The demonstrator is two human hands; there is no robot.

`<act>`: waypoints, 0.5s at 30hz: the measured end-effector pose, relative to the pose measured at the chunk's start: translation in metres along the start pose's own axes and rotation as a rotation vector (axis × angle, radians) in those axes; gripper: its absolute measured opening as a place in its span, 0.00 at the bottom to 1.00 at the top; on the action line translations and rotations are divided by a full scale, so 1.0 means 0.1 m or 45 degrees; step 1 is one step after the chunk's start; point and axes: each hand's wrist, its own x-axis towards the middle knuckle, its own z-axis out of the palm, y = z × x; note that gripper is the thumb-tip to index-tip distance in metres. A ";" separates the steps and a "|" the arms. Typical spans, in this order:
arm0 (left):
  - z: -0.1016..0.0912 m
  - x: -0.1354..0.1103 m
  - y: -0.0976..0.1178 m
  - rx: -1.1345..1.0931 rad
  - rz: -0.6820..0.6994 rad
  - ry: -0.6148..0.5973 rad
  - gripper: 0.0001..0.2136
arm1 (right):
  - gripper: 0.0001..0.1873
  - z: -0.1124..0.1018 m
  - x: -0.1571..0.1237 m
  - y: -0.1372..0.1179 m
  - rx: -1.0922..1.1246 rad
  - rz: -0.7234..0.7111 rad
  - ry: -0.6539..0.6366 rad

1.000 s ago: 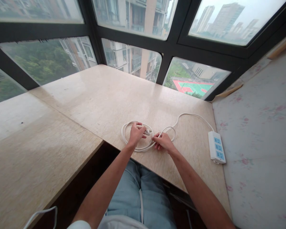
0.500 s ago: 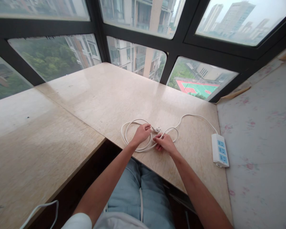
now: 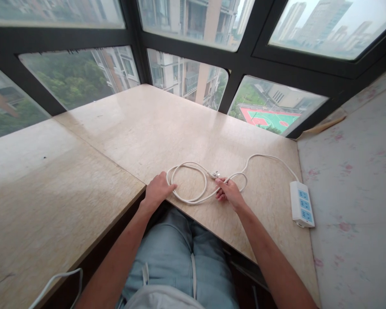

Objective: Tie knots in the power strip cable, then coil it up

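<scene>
A white power strip (image 3: 302, 203) with blue sockets lies at the right end of a beige marble sill (image 3: 154, 128). Its white cable (image 3: 193, 199) runs left and lies coiled in loops near the front edge, with the plug (image 3: 214, 174) resting on the coil. My right hand (image 3: 230, 192) pinches the cable just right of the plug. My left hand (image 3: 156, 192) rests on the sill at the left rim of the coil, fingers curled loosely on the stone and touching the outer loop.
Dark-framed windows (image 3: 231, 64) close off the back of the sill. A floral-patterned wall (image 3: 357, 184) stands at the right. A lower stone slab (image 3: 45, 189) extends left. Another white cable (image 3: 56, 281) loops at the bottom left. My jeans-clad legs (image 3: 176, 257) are below the edge.
My left hand let go of the plug end and moved left and back to the coil's left rim. The plug now lies on the coil. My right hand stayed on the cable.
</scene>
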 end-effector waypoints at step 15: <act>0.29 -0.01 0.00 -1.931 -0.353 0.066 0.20 | 0.30 -0.03 -0.27 0.14 0.259 -0.128 0.070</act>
